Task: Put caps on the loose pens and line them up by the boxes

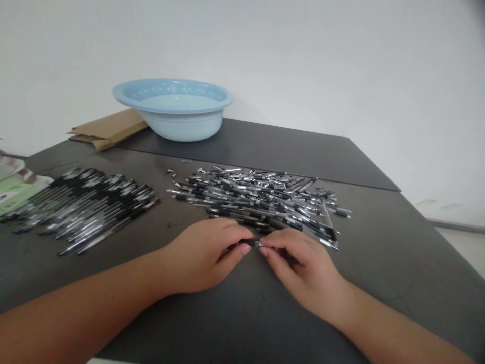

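Both hands meet over the dark table in front of a loose pile of pens [261,194]. My left hand [210,253] is closed, thumb and forefinger pinching the dark grip of a pen [253,243]. At that pen's light-coloured tip, the thumb and fingertips of my right hand [303,265] are pressed together. Most of the held pen is hidden inside my left hand, and whether a separate small part sits in my right fingers is hidden. Over on the left, more pens [98,207] lie side by side in slanted rows.
A light blue basin [185,126] stands at the back of the table [288,146], beside a brown paper bag [109,126]. Small loose bits [170,172] lie left of the pile. Green and white packaging [18,189] is at the left edge. A white wall rises behind.
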Demonstrator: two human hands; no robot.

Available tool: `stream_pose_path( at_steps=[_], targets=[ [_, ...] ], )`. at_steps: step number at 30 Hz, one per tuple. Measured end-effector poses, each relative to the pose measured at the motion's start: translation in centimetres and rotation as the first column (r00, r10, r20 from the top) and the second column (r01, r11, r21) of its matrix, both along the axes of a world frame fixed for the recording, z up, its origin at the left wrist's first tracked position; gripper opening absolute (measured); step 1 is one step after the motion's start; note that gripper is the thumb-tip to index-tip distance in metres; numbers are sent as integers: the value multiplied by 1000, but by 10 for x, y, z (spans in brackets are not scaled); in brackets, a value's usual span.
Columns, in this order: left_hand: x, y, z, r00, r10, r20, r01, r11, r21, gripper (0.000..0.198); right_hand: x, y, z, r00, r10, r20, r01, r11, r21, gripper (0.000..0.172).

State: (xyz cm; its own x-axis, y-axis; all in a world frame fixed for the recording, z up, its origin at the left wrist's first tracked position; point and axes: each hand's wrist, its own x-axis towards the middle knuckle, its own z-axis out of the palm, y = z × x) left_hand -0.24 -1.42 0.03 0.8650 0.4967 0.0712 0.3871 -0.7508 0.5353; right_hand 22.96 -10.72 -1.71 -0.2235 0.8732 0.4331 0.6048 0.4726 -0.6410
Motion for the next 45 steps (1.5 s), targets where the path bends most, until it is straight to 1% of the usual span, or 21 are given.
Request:
stream_pose_path(
  at_steps=[3, 6, 11, 14, 15, 18, 20, 24, 27, 33, 41, 43, 45],
  targets=[
    [0, 0, -1, 1000, -5, 19, 5, 1000, 18, 25, 1, 0, 1, 999, -22, 35, 23, 999, -27, 10],
    [1, 0, -1, 1000, -21, -6, 21, 999, 48, 24, 0, 1, 3, 997, -6, 80, 13, 996, -86, 9],
    [2, -2, -2, 999, -27, -32, 29, 997, 70, 24, 0, 2, 4, 986, 21, 163, 4, 988, -153, 18],
    [2, -2, -3, 1000, -13, -12, 13, 998, 54, 25, 1, 2, 2, 986, -4, 169, 23, 994, -109, 12],
    [2, -1, -3, 1000, -6, -2, 6, 999, 46, 25, 1, 2, 2, 986, -8, 165, 22, 996, -83, 14],
    [1, -1, -4, 1000, 11, 18, -11, 999, 30, 25, 3, 1, 2, 986, 46, 157, -46, 999, -5, 15],
    [2, 0, -5, 1000, 5, 20, -5, 1000, 27, 25, 3, 1, 1, 984, 82, 158, -86, 996, 19, 16],
    [2, -2, -5, 1000, -15, 16, 14, 999, 37, 26, 3, -2, -1, 978, 58, 199, -58, 998, -5, 18],
    [3, -5, -5, 1000, -12, 1, 12, 998, 56, 25, 3, -3, -2, 967, 72, 245, -73, 997, -3, 20],
    [3, -7, -6, 999, -31, -26, 34, 995, 92, 27, 0, -4, 2, 954, 41, 297, -51, 998, 25, 16],
    [4, -6, -9, 999, -28, -39, 32, 993, 109, 28, 1, -5, 2, 942, 31, 335, -26, 999, -20, 15],
    [5, -5, -8, 999, -37, -31, 40, 994, 97, 28, 3, -4, 2, 934, 44, 354, -46, 999, -4, 15],
    [5, -5, -8, 999, -50, -19, 51, 995, 88, 28, 5, -3, 3, 921, 60, 385, -87, 995, 53, 16]
  ],
)
